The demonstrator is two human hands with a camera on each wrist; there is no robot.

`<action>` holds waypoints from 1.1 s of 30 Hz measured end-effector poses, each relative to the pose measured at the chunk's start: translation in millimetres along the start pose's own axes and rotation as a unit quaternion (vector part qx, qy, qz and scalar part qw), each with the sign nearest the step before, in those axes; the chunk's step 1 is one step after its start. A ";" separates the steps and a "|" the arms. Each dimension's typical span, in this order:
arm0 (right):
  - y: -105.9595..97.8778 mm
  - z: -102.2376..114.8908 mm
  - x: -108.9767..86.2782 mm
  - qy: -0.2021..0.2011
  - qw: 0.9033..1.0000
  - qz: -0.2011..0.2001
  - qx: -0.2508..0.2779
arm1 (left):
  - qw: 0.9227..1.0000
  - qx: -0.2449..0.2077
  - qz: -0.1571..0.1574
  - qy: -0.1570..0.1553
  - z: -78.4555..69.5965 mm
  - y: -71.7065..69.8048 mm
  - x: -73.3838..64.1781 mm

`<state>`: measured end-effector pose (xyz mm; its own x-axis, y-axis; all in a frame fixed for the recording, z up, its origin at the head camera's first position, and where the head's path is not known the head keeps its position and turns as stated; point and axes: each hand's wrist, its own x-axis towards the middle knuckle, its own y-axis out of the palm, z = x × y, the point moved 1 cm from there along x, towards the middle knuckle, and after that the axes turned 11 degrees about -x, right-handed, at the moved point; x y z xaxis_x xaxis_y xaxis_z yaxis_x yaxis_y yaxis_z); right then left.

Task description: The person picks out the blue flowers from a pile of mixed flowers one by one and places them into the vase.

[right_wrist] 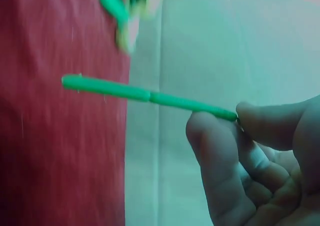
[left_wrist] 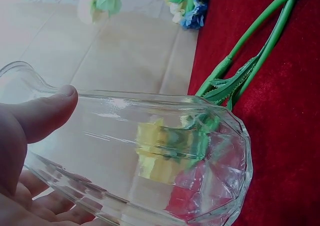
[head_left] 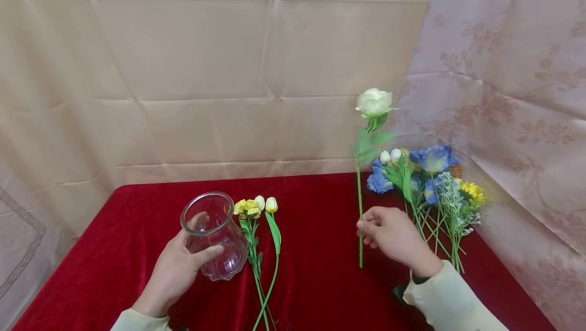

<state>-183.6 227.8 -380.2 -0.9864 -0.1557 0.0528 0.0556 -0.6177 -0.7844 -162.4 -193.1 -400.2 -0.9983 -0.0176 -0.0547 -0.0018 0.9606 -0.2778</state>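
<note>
My left hand (head_left: 180, 262) grips a clear glass vase (head_left: 224, 254) round its neck, thumb on the near side and fingers behind the glass. In the left wrist view the faceted base of the vase (left_wrist: 225, 171) points right, and yellow petals show through it. On the other side my right hand (head_left: 389, 232) pinches the green stem of a white rose (head_left: 374, 103) between thumb and fingertips. The rose stands upright, bloom at the top, with leaves below it. In the right wrist view the lower end of the stem (right_wrist: 110, 88) sticks out past the fingers.
Beside the vase lie a yellow flower (head_left: 247, 208) and white tulips (head_left: 271, 205), their stems crossing toward the front. At the right lies a pile of blue flowers (head_left: 432, 159), a sunflower (head_left: 473, 192) and others. A red cloth (head_left: 316, 249) covers the table; curtains hang behind.
</note>
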 end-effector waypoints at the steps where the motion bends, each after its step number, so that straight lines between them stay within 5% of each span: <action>1: 5.5 6.5 -1.2 -0.011 1.000 0.017 0.020 | 1.000 0.000 0.000 -0.001 0.2 0.1 0.1; 10: 65.9 45.7 -10.5 -0.051 0.971 0.180 0.148 | 1.000 0.001 0.002 -0.005 0.4 0.4 0.8; 19: 110.9 65.0 -21.2 -0.079 0.949 0.267 0.148 | 1.000 0.004 0.002 -0.001 -1.5 0.6 -0.5; 22: 119.4 71.0 -24.6 -0.132 0.951 0.275 0.053 | 1.000 0.004 0.002 -0.003 -1.8 0.8 -0.5; 25: 121.3 77.1 -27.3 -0.210 0.948 0.224 -0.088 | 1.000 0.001 0.003 -0.003 -1.2 1.3 -0.5; 27: 119.4 80.8 -28.9 -0.253 0.936 0.164 -0.181 | 1.000 -0.002 0.004 -0.003 -0.9 1.5 -0.6; 30: 115.5 85.0 -30.7 -0.289 0.917 0.106 -0.253 | 1.000 -0.002 0.003 -0.005 -0.8 1.1 -0.1; 33: 115.9 84.5 -32.7 -0.336 0.882 0.098 -0.316 | 1.000 0.000 0.002 -0.006 -1.1 0.5 -0.4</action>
<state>-131.8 96.2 -420.6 -0.6414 -0.7645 0.0651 -0.0919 -0.0077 -0.9957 -162.1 -192.3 -399.3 -0.9975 -0.0174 -0.0679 0.0021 0.9606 -0.2780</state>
